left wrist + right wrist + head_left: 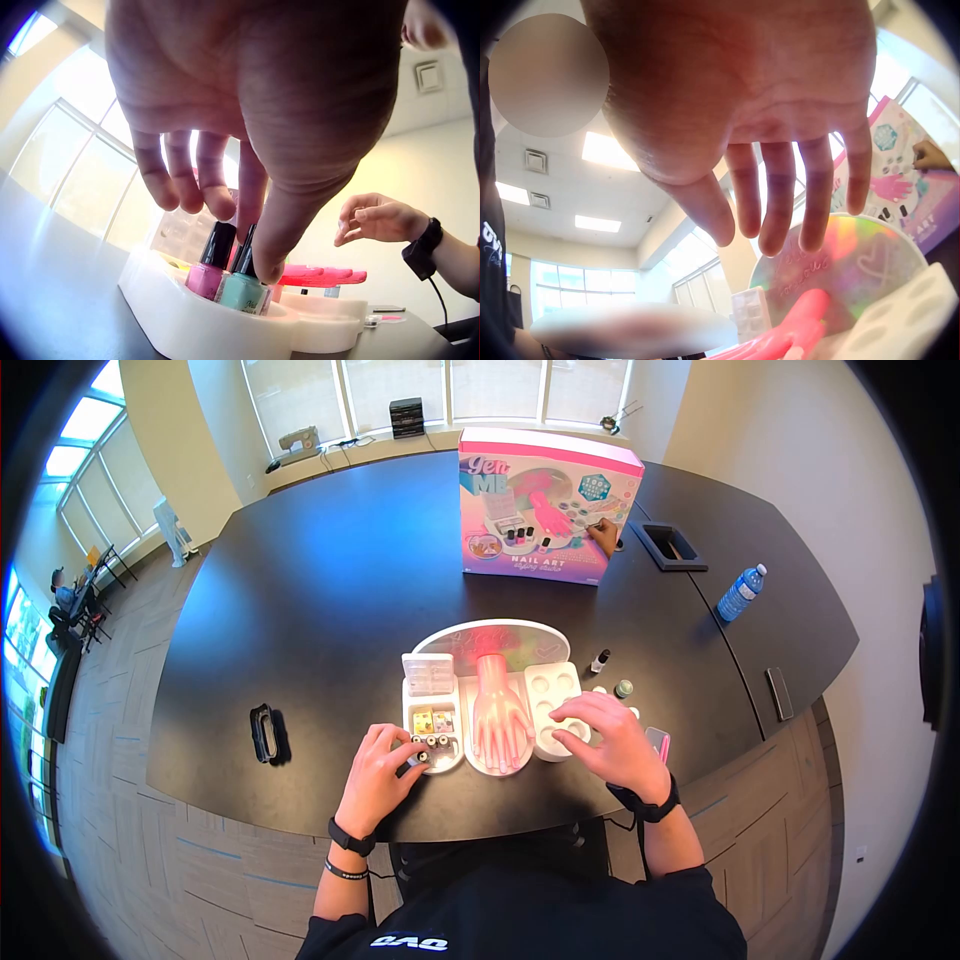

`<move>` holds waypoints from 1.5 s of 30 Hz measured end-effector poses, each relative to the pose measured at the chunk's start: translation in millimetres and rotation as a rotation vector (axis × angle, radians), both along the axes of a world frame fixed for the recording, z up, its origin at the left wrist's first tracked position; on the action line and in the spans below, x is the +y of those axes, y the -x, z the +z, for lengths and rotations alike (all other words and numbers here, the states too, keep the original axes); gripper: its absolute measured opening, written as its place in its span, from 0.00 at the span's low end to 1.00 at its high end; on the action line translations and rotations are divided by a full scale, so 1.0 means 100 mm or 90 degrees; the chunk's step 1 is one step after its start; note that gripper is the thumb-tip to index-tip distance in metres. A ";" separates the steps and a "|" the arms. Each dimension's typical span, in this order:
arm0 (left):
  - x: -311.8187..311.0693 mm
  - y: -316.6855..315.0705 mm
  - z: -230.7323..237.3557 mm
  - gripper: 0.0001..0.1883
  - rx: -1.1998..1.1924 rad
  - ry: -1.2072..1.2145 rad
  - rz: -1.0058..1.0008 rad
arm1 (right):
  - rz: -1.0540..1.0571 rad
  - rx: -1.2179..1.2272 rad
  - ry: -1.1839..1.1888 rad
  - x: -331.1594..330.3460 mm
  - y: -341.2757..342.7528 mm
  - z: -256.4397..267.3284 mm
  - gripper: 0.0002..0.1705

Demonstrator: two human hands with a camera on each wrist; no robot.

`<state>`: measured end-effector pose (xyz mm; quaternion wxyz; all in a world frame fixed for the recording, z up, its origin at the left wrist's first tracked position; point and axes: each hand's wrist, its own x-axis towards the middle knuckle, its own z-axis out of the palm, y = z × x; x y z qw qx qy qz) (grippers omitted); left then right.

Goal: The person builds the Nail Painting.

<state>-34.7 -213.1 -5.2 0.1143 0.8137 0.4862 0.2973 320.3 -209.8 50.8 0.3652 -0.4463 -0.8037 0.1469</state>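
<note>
Here, my left hand (380,772) pinches the teal bottle (241,292) between thumb and forefinger, in the white tray (210,330) beside the pink bottle (204,280); my right hand (608,738), empty with fingers loosely parted, hovers over the round-welled palette (553,696), near the pink model hand (498,710)

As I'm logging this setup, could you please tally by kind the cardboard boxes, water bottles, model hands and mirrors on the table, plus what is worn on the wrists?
Cardboard box: 1
Water bottle: 1
Pink model hand: 1
Mirror: 1
Black wrist straps: 2
Beaded bracelet: 1
Total: 7
</note>
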 end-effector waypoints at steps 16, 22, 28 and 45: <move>-0.04 -0.01 0.10 0.16 -0.026 -0.029 -0.007 | -0.133 0.010 -0.016 0.49 -0.52 -0.06 0.10; -0.04 -0.01 0.12 0.15 -0.034 -0.048 -0.008 | -0.219 -0.067 0.042 0.82 -0.83 -0.34 0.11; -0.04 -0.02 0.13 0.14 -0.053 -0.099 -0.008 | -0.270 -0.126 0.092 0.92 -0.85 -0.52 0.12; -0.07 -0.10 0.14 0.14 -0.096 -0.144 0.002 | -0.311 -0.156 0.095 1.03 -0.87 -0.64 0.11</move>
